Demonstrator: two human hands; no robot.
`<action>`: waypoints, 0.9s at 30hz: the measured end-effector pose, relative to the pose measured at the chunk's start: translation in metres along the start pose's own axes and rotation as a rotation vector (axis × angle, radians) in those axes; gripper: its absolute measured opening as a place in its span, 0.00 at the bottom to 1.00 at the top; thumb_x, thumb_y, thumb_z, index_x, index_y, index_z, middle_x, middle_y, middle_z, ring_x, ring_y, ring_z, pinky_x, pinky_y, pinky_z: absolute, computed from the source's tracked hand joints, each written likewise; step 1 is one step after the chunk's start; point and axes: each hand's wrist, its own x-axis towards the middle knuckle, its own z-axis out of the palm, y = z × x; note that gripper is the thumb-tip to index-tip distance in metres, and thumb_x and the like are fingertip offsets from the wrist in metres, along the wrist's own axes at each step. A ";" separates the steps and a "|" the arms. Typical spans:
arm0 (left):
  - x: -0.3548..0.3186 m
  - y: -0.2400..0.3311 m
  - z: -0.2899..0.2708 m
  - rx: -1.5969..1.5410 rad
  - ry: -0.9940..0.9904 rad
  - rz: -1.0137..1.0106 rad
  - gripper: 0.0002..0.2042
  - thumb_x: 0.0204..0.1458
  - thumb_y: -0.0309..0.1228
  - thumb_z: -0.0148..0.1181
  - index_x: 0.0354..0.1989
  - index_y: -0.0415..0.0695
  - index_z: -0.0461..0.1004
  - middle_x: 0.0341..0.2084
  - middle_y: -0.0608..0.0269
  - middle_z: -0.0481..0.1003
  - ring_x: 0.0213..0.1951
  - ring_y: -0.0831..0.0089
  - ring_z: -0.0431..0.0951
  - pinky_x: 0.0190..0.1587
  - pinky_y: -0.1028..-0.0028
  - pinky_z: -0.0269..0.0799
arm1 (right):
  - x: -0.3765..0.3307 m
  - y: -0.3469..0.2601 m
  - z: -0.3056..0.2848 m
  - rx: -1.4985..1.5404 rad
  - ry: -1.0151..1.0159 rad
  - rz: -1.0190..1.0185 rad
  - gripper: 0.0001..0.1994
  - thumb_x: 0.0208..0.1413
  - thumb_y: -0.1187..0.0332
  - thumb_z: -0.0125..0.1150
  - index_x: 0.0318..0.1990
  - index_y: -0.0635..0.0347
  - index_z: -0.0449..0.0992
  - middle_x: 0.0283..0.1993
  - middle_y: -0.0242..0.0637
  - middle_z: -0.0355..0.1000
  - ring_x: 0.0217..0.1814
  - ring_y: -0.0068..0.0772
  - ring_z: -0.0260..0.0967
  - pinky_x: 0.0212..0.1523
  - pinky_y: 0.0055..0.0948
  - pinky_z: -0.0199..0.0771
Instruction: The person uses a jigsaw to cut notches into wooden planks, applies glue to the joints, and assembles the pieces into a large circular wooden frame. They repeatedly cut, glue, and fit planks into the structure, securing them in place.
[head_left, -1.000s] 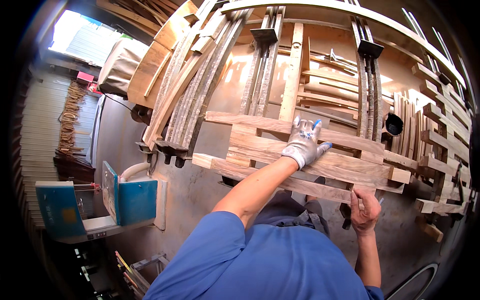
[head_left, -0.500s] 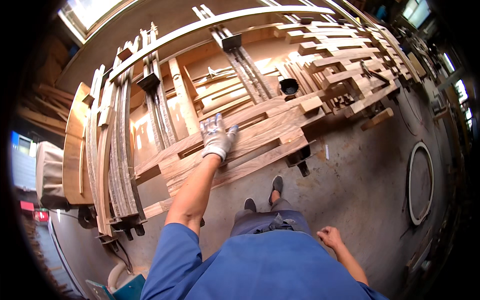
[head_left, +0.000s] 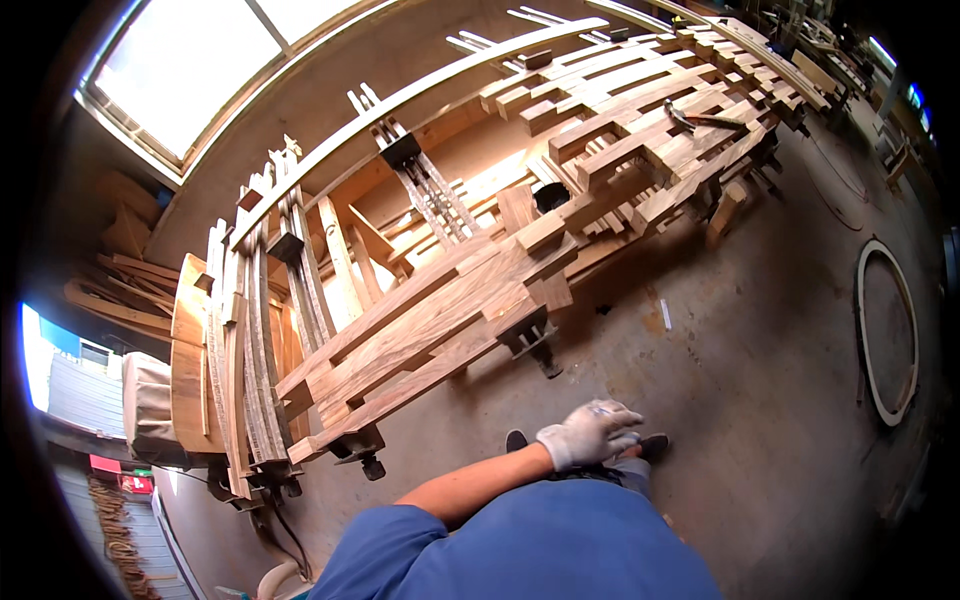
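Note:
In a white work glove, my left hand (head_left: 592,436) is held in front of my body, above the floor and short of the rack. Its fingers are stretched out and nothing is in them. My right hand is out of the picture. Ahead, notched wooden boards (head_left: 400,350) lie side by side, their edges staggered with rectangular gaps. Metal bar clamps (head_left: 440,205) cross the rack beneath them, and a clamp end (head_left: 530,335) presses at the boards' near edge. A black pot (head_left: 550,197) stands among wood strips behind them.
More notched boards (head_left: 600,90) stretch to the far right, with a hammer-like tool (head_left: 705,120) on top. A pale ring (head_left: 862,330) lies on the floor at right. Long bar clamps (head_left: 262,370) stand at left beside a cloth-covered block (head_left: 147,405). A bright window (head_left: 190,70) is behind.
My left hand has lifted off the boards and swung back and right, to in front of my body. My right hand has gone out of view. The view has shifted.

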 end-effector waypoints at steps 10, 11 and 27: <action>0.181 -0.099 0.163 0.073 -0.206 -0.678 0.16 0.62 0.41 0.65 0.49 0.42 0.85 0.44 0.59 0.85 0.44 0.71 0.84 0.47 0.67 0.79 | 0.043 -0.056 -0.268 0.697 0.160 0.045 0.10 0.67 0.68 0.66 0.43 0.68 0.81 0.31 0.42 0.81 0.28 0.32 0.79 0.26 0.30 0.81; 0.158 -0.189 0.184 0.070 -0.219 -0.868 0.08 0.62 0.37 0.64 0.39 0.49 0.85 0.34 0.65 0.84 0.36 0.75 0.81 0.38 0.68 0.77 | 0.058 -0.057 -0.295 0.730 0.174 0.014 0.10 0.67 0.67 0.66 0.44 0.68 0.81 0.31 0.42 0.81 0.28 0.31 0.80 0.26 0.30 0.81; 0.491 -0.204 0.366 0.511 -0.824 -0.878 0.33 0.54 0.61 0.63 0.56 0.44 0.83 0.58 0.46 0.80 0.64 0.51 0.77 0.60 0.58 0.75 | 0.232 -0.075 -0.574 1.178 0.200 0.226 0.16 0.69 0.61 0.65 0.52 0.66 0.77 0.40 0.45 0.82 0.38 0.37 0.83 0.37 0.37 0.86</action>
